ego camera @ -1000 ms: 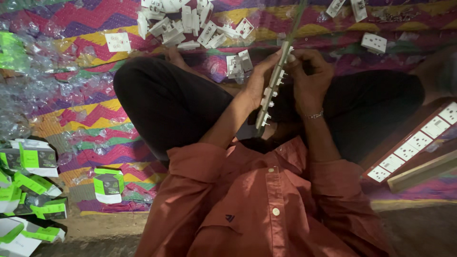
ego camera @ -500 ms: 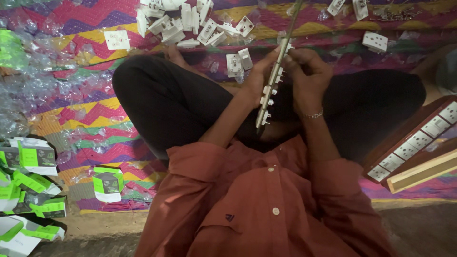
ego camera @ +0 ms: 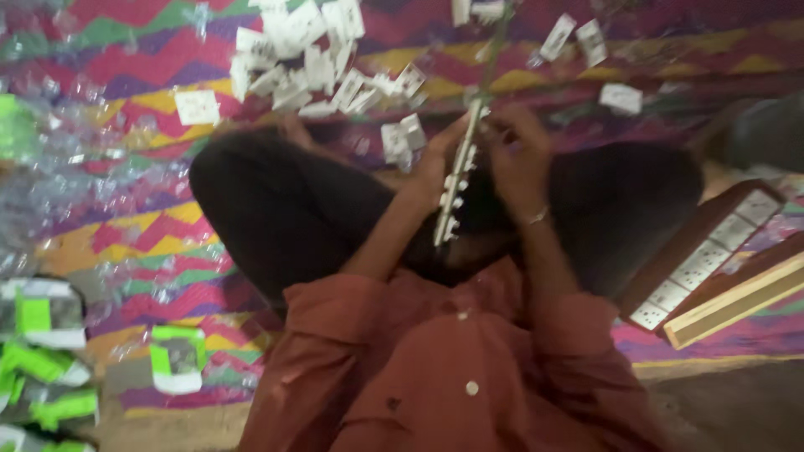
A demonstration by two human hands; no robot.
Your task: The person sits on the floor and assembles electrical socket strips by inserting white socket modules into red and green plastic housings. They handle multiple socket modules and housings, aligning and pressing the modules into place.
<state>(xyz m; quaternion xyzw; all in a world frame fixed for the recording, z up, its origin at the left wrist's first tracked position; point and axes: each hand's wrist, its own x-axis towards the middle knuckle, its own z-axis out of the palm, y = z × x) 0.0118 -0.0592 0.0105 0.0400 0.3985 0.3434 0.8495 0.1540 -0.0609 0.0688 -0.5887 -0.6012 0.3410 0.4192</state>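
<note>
White plastic strip [ego camera: 456,180] with studs along one edge, held up on end over my crossed legs, mid-scene. Left hand [ego camera: 435,163] clenched round its upper part; right hand [ego camera: 515,155] pinching the top end. Judging by looks: light, stiff, thin, likely to flex or snap if levered. Best held by the long edges. Loose white switch pieces [ego camera: 310,59] far on the mat [ego camera: 109,243].
</note>
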